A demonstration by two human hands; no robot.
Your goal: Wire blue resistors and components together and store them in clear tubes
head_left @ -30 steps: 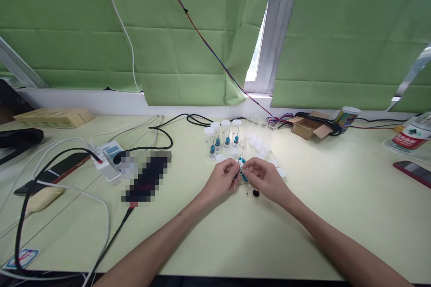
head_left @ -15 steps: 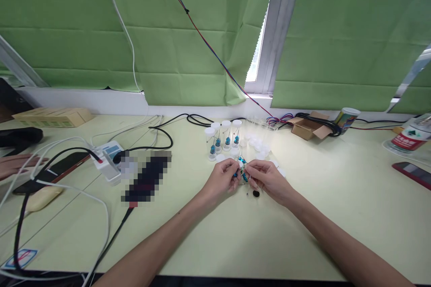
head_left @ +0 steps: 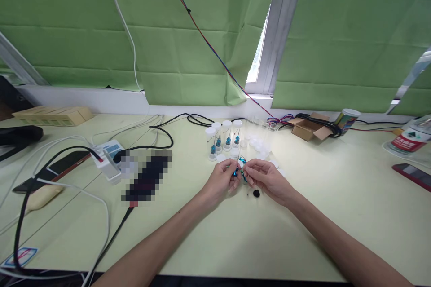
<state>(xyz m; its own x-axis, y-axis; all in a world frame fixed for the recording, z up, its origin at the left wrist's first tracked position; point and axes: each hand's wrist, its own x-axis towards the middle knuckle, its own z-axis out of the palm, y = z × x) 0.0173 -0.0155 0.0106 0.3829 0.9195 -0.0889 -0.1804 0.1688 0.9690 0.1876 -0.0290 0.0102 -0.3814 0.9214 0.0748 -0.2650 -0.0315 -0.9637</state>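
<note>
My left hand [head_left: 222, 178] is closed in a pinch on a small shiny blue part [head_left: 235, 173], mostly covered by the fingers. Close beside it, my right hand [head_left: 267, 179] has thumb and forefinger pressed together; what they grip is too small to make out. More blue and green parts [head_left: 242, 160] lie just beyond and between the fingertips. Behind the hands stand several clear vials [head_left: 227, 136] with white caps, each holding a blue piece with a thin wire. A round black piece [head_left: 256, 193] rests on the table below my right hand.
White caps [head_left: 259, 145] lie behind my right hand. On the left are a power strip [head_left: 109, 161], tangled cables and a dark phone [head_left: 50, 172]. An open cardboard box [head_left: 308, 129], a can [head_left: 346, 121], a labelled jar [head_left: 409, 139] and a red phone [head_left: 412, 175] are right.
My hands stay nearly in place, with the fingertips shifted slightly and more of the blue part showing in my left hand. Another person's hand at the far left has left the view.
</note>
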